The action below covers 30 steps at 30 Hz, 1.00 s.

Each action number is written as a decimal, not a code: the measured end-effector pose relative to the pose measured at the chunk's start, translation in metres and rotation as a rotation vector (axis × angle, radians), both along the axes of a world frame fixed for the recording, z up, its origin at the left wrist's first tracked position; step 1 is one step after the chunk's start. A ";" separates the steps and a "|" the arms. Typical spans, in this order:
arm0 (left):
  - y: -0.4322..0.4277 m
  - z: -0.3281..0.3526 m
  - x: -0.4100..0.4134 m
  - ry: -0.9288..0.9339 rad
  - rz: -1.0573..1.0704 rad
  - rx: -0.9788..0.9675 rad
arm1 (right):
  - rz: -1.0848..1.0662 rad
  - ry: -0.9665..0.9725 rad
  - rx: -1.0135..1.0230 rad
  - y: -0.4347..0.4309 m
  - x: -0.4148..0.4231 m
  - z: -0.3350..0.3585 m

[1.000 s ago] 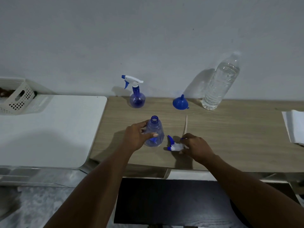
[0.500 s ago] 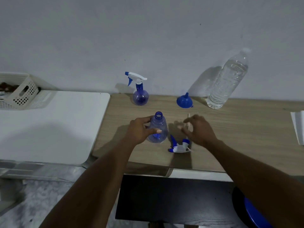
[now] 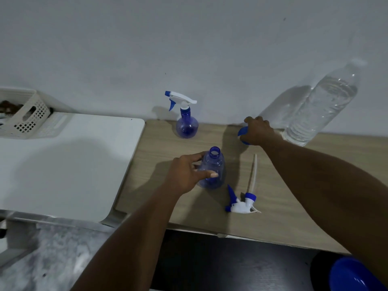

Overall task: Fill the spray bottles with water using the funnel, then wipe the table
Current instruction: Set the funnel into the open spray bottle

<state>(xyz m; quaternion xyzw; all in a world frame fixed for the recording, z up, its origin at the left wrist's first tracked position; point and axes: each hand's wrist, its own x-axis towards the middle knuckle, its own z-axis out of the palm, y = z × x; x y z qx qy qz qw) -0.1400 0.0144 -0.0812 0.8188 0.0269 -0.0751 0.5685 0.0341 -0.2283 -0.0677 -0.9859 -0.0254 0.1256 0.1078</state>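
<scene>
Possibly about to nudge the water bottle point(image 3: 321, 106), standing at upper right just beside the right hand point(image 3: 258, 131), if pulled back carelessly with the funnel point(image 3: 241, 133); could also tip the open spray bottle point(image 3: 213, 169) at frame centre, light and seemingly empty, or sweep the loose sprayer head point(image 3: 241, 203) lying lower right of it toward the table point(image 3: 294, 196) edge. Reaches far up-frame with the right arm stretched, fingers curled down over the funnel and closed on it, hiding most of it. Wraps the left hand point(image 3: 184, 175) around that bottle's side, thumb across the front, holding it upright.
</scene>
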 end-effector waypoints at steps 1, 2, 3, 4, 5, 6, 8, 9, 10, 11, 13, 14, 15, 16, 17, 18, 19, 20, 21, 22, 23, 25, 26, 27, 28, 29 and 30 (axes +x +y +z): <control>0.000 0.000 0.000 -0.006 -0.004 0.008 | 0.015 0.023 -0.019 -0.001 0.002 -0.004; 0.000 0.000 0.000 -0.011 -0.006 0.014 | 0.032 0.030 -0.035 -0.003 0.002 -0.007; 0.000 0.000 0.000 -0.009 -0.007 0.020 | 0.047 0.023 -0.050 -0.005 0.000 -0.009; 0.000 -0.001 0.000 -0.009 -0.011 0.020 | 0.065 0.008 -0.064 -0.006 -0.003 -0.009; 0.000 -0.001 -0.001 -0.002 -0.015 0.016 | 0.084 -0.005 -0.083 -0.007 -0.007 -0.009; 0.000 0.000 -0.001 0.005 -0.016 0.010 | 0.103 -0.013 -0.099 -0.007 -0.012 -0.007; -0.001 0.002 -0.002 0.018 -0.009 0.017 | 0.135 0.009 -0.108 -0.004 -0.021 -0.002; -0.001 0.004 -0.003 0.020 -0.011 0.030 | 0.149 0.025 -0.100 -0.002 -0.025 0.000; -0.002 0.007 -0.005 0.019 -0.014 0.039 | 0.164 0.031 -0.090 -0.001 -0.028 0.002; -0.002 0.009 -0.007 0.020 -0.014 0.051 | 0.179 0.032 -0.073 0.001 -0.031 0.005; -0.002 0.014 -0.012 0.020 -0.019 0.068 | 0.194 0.029 0.019 0.007 -0.038 0.014; -0.002 0.015 -0.014 0.022 -0.023 0.069 | 0.189 0.022 0.088 0.011 -0.041 0.021; -0.001 0.017 -0.017 0.027 -0.022 0.068 | 0.179 0.009 0.162 0.015 -0.045 0.028; 0.000 0.017 -0.019 0.027 -0.016 0.066 | 0.168 -0.011 0.233 0.019 -0.049 0.036; 0.000 0.019 -0.021 0.024 -0.013 0.073 | 0.161 -0.031 0.294 0.023 -0.053 0.044; 0.001 0.019 -0.024 0.022 -0.011 0.081 | 0.157 -0.043 0.344 0.026 -0.058 0.053; 0.001 0.021 -0.027 0.029 -0.008 0.092 | 0.149 -0.046 0.393 0.028 -0.063 0.061; 0.001 0.021 -0.030 0.035 -0.002 0.095 | 0.137 -0.039 0.451 0.029 -0.069 0.067; 0.002 0.022 -0.033 0.047 0.007 0.094 | 0.114 -0.023 0.518 0.030 -0.075 0.073; 0.002 0.022 -0.035 0.055 0.012 0.091 | 0.090 -0.001 0.598 0.030 -0.081 0.080; 0.002 0.023 -0.037 0.064 0.015 0.092 | 0.070 0.027 0.685 0.031 -0.088 0.088; 0.002 0.025 -0.039 0.071 0.017 0.096 | 0.067 0.084 0.832 0.032 -0.101 0.103; 0.002 0.027 -0.040 0.069 0.017 0.103 | 0.091 0.090 0.860 0.034 -0.107 0.110; 0.001 0.028 -0.040 0.069 0.019 0.114 | 0.124 0.080 0.867 0.036 -0.113 0.116; 0.001 0.028 -0.040 0.068 0.022 0.120 | 0.155 0.061 0.862 0.039 -0.120 0.121; 0.001 0.029 -0.040 0.067 0.026 0.122 | 0.177 0.042 0.861 0.041 -0.125 0.123; 0.001 0.029 -0.040 0.064 0.027 0.122 | 0.190 0.026 0.862 0.044 -0.130 0.125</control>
